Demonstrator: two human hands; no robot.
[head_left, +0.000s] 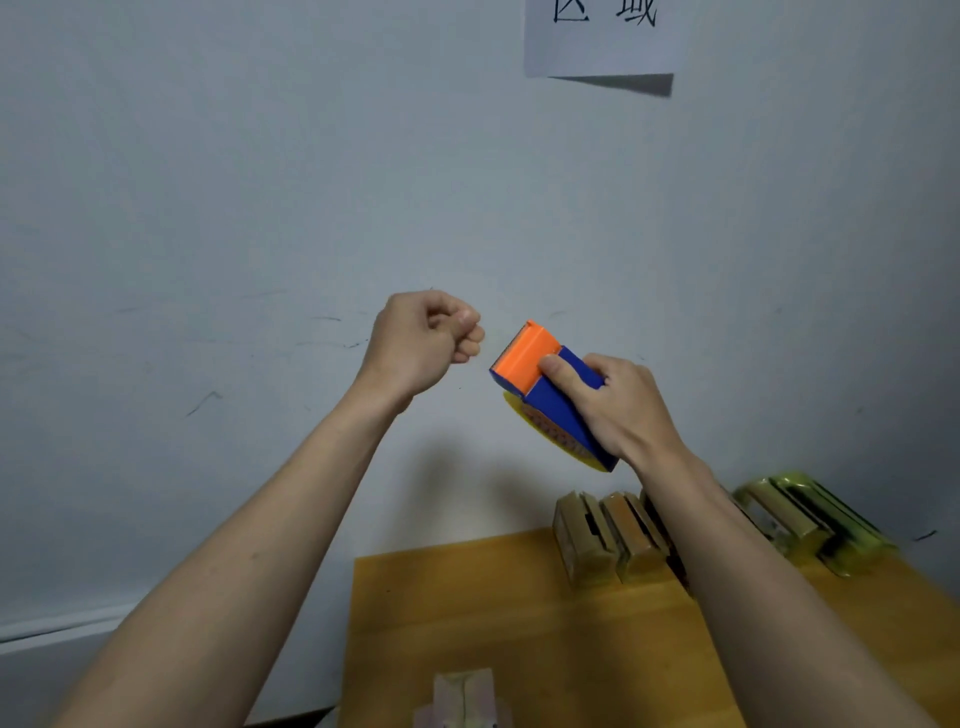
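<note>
My right hand (618, 410) grips a blue tape dispenser (556, 400) with an orange front cover and a yellow side, held up in front of the white wall, tilted with the orange end up and to the left. My thumb lies on the blue top next to the orange cover. My left hand (426, 343) is raised just left of the dispenser, fingers curled into a fist. I cannot see anything in it. A small gap separates it from the orange end.
A wooden table (493, 623) lies below. Several yellowish tape dispensers (613, 535) stand in a row at its back edge against the wall, partly hidden by my right forearm. A pale tissue pack (462, 696) is at the front. A paper sign (597, 36) hangs on the wall.
</note>
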